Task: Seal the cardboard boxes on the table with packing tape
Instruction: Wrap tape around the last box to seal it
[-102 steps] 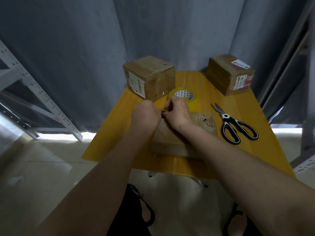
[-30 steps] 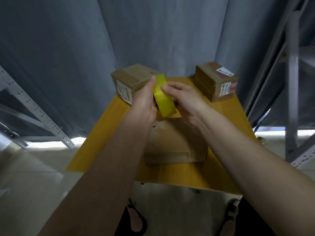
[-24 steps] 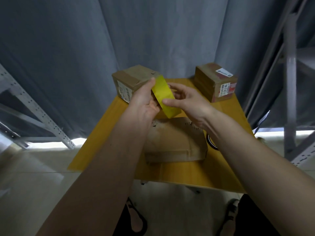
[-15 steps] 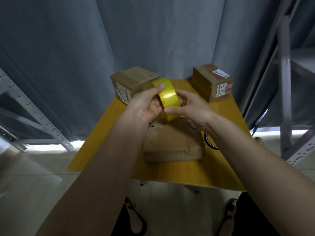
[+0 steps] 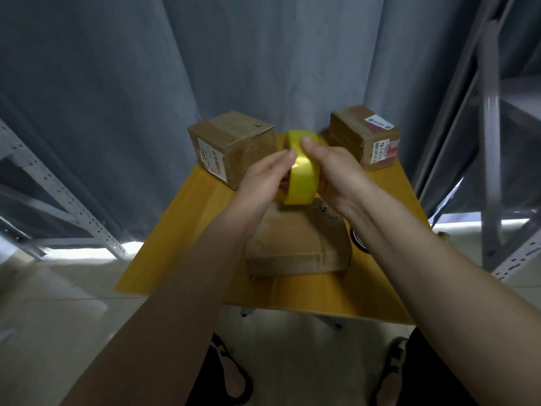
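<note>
Holding tape roll (image 5: 301,168) aloft between left hand (image 5: 265,178) and right hand (image 5: 336,171), both clamped; I advise finding loose end before lowering to flat box (image 5: 295,244).

Your near box (image 5: 295,244) sits at the table's (image 5: 181,230) front edge; two boxes stand at its far-left (image 5: 231,148) and far-right (image 5: 366,136) corners, tape roll (image 5: 301,171) raised between.
</note>
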### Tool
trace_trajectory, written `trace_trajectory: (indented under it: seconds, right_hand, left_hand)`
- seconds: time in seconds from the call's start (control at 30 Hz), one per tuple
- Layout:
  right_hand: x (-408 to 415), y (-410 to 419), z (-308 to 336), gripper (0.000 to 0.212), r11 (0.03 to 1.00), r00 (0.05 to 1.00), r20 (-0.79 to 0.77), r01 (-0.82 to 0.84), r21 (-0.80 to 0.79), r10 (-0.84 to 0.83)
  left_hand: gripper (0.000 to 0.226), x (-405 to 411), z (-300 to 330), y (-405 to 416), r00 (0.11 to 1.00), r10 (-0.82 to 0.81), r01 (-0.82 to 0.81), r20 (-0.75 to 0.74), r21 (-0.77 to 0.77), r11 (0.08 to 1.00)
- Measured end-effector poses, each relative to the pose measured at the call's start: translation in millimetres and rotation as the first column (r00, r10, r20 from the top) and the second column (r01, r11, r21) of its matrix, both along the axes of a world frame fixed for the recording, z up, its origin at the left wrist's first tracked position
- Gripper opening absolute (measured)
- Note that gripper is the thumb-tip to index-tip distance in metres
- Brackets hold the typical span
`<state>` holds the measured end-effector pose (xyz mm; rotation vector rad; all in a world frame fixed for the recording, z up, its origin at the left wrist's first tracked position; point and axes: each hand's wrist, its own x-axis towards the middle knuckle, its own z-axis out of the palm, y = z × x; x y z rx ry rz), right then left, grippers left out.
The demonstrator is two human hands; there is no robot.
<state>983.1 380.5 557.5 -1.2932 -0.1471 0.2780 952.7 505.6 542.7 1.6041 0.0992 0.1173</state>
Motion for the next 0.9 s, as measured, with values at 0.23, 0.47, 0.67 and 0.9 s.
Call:
trace_trajectory:
  seconds: [0.23, 0.47, 0.67, 0.9]
  right_hand:
    - [0.5, 3.1, 11.3, 0.031, 0.953, 0.975, -0.212, 0.004, 0.304, 0.064]
    - [-2.7, -2.4, 4.7, 0.033, 0.976, 0.981, 0.074, -0.188, 0.111, 0.181]
    - [1.2, -3.4, 2.6, 0.011, 0.994, 0.993, 0.067, -0.101, 0.034, 0.099]
    - [2.1, -2.6, 3.1, 0.016, 0.993, 0.993, 0.053, -0.104, 0.046, 0.102]
  left_hand:
    - [0.054, 1.1, -26.4, 4.0, 0.973, -0.129, 0.069, 0.192, 0.289, 0.955]
    - [0.04, 6.6, -21.0, 3.0, 0.981, -0.051, 0.052, 0.187, 0.001, 0.999]
    - [0.043, 6.2, -16.7, -0.7, 0.99, -0.022, 0.021, 0.137, 0.011, 1.0]
    - [0.143, 17.3, -19.3, 15.9, 0.989, -0.114, 0.112, 0.097, 0.026, 0.993]
